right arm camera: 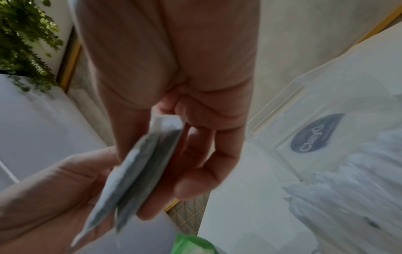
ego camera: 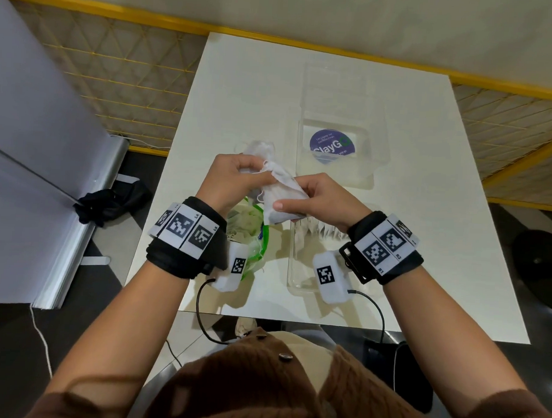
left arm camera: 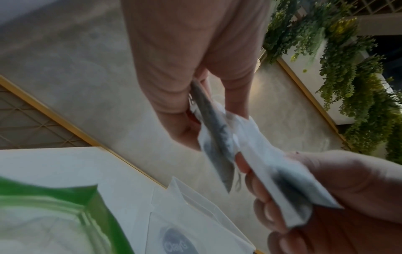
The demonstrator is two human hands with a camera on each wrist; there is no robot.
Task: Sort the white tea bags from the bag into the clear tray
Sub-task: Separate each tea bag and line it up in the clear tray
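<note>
Your left hand (ego camera: 229, 179) pinches one white tea bag (ego camera: 260, 152) | your right hand (ego camera: 318, 201) grips a small stack of tea bags (ego camera: 281, 202) | both held above the green-rimmed bag (ego camera: 252, 236) | clear tray (ego camera: 293, 272) just right of that bag, tea bags inside | all on the white counter (ego camera: 424, 214)

Clear tray (ego camera: 293, 265) near end hidden behind right hand (ego camera: 319, 199); tea bags (ego camera: 281, 199) count indeterminate, blurred.
</note>
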